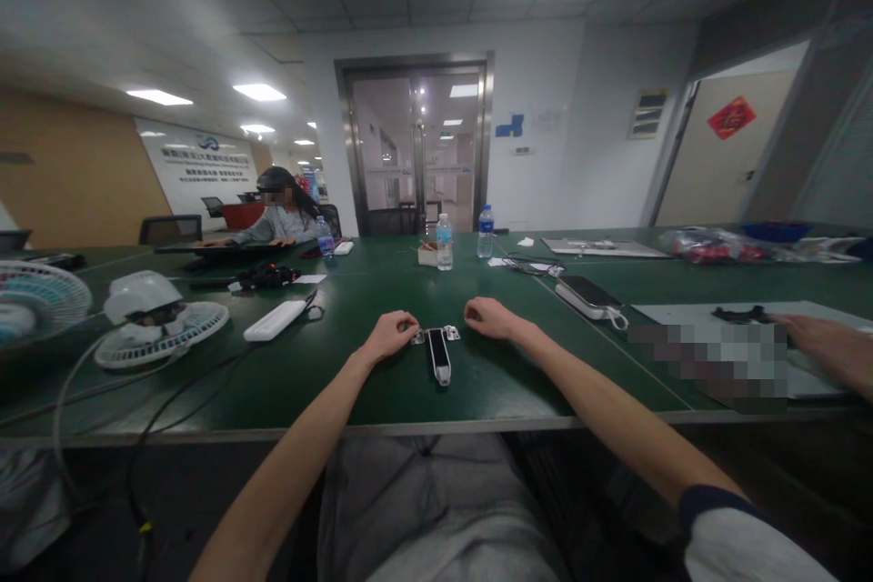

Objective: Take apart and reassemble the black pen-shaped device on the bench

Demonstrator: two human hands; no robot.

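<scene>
A small black device with a silver end (pixel 439 355) lies on the green table (pixel 355 382) straight in front of me, with little metal brackets at its far end. My left hand (pixel 391 333) rests curled just left of it, fingertips touching the left bracket. My right hand (pixel 489 317) lies curled a little to the right of the device, fingers pressed together; what it holds, if anything, is hidden.
Two white fans (pixel 160 318) and a white power bank (pixel 275 320) with cables lie at the left. Water bottles (pixel 444 242) stand further back. Another power bank (pixel 587 296) is at the right. A co-worker's hand (pixel 828 346) rests at the right edge; another person (pixel 283 216) sits far left.
</scene>
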